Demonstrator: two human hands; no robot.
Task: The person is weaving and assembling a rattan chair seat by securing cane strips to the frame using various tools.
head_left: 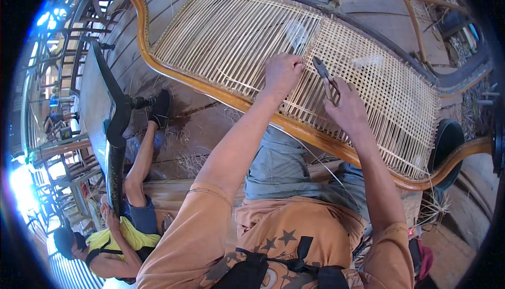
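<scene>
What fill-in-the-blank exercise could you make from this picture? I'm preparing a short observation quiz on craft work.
1. The right hand holds a pair of ____ over the woven cane panel.
2. The left hand rests on the ____ panel.
3. The panel sits in a curved ____ frame.
4. Another person in a ____ top sits at lower left.

Missing words: pliers; cane; wooden; yellow

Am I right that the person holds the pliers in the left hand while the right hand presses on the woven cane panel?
Not quite: the hands are swapped. In the head view the right hand holds the pliers, and the left hand presses on the woven cane panel.
</scene>
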